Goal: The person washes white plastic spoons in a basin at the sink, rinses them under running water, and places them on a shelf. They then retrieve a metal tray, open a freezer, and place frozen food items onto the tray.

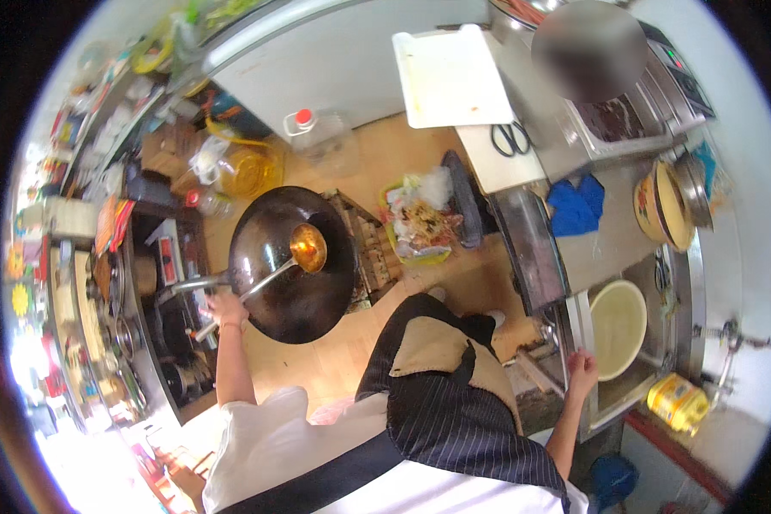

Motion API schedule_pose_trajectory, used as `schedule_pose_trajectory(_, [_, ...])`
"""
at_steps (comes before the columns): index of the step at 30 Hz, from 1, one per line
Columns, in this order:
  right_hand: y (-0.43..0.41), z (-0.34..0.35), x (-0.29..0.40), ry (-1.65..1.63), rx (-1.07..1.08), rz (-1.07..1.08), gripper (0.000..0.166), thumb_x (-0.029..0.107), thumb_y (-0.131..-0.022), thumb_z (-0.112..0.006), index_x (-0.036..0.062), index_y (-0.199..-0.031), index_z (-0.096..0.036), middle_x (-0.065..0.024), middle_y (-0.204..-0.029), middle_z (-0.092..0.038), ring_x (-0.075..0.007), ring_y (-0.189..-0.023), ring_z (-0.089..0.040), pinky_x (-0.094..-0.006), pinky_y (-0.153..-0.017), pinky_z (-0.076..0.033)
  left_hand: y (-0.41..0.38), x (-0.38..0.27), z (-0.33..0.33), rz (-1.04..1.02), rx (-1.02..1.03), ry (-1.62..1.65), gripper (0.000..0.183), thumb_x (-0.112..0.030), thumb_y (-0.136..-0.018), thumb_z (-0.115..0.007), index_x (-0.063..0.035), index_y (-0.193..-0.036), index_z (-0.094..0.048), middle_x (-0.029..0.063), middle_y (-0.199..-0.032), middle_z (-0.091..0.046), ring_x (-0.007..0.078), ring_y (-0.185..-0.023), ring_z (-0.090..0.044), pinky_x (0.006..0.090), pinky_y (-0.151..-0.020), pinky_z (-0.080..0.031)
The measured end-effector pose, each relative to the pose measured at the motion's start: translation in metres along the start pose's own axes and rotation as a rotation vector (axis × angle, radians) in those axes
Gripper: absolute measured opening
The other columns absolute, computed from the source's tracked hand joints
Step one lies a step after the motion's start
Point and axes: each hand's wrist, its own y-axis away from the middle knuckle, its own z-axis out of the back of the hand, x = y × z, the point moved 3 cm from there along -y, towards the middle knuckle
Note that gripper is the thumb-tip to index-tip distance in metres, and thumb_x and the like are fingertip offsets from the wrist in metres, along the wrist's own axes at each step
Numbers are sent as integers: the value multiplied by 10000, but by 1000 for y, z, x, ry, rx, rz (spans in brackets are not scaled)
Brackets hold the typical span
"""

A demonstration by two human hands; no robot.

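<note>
My left hand [226, 308] is closed at the handle of a dark, round-bottomed wok [270, 231], out to my left. A metal ladle [266, 279] lies across the wok, its shaft passing through or under that same hand. Oily orange residue coats the ladle's bowl [308, 247]. On the other side, my right hand [582, 369] has curled fingers beside the front rim of a steel sink [584, 398]; I see nothing in it. A cream plastic basin [619, 331] stands in the sink just past this hand.
A waste bin [421, 221] full of scraps and a wooden crate [366, 250] stand on the floor. Oil jugs [250, 170] sit farther off. The right counter carries a white tray [453, 77], scissors [511, 139], a blue cloth [575, 204] and an enamel basin [662, 205].
</note>
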Motion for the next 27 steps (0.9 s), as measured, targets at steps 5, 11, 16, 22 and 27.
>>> schedule_pose_trajectory(5, [-15,16,12,297,18,70,164,128,-913,-534,-20,-953,-593,-48,-734,-599,-89,-662,-543,-229,-602,-448,-17,16,-51,-63,-42,25,487,-274,-808,-589,-110,-1248,-462,83,-1260,-516,267,-1310,-332,636,-1051,-98])
schedule_pose_trajectory(11, [-28,8,49,330,71,168,166,110,-903,-533,-24,-991,-579,-78,-804,-620,-136,-689,-595,-272,-644,-496,-8,26,-52,-35,-229,-29,592,-322,-807,-610,-135,-1324,-391,100,-1355,-403,268,-1306,-327,633,-1037,-168])
schedule_pose_trajectory(16, [-45,1,60,406,50,193,353,265,-933,-487,-71,-939,-594,-99,-673,-608,-152,-567,-604,-262,-567,-493,27,17,-12,-173,-419,430,495,-371,-932,-414,-58,-1316,-409,183,-1200,-535,296,-1148,-502,466,-940,-395])
schedule_pose_trajectory(22, [-59,-10,81,184,204,80,494,367,-968,-378,-82,-1088,-547,-115,-592,-594,-187,-534,-615,-317,-585,-510,189,-70,53,-809,-102,1602,663,-435,-974,-304,-10,-1432,-82,179,-728,-668,280,-736,-670,354,-788,-512])
schedule_pose_trajectory(27, [-39,14,107,-358,396,-166,562,439,-972,-314,-34,-1226,-479,-179,-822,-658,-241,-781,-655,-358,-768,-510,363,-182,101,-1410,1102,2141,701,-55,-828,-527,-217,-1433,-212,287,-1426,-214,473,-1279,-286,627,-997,-306])
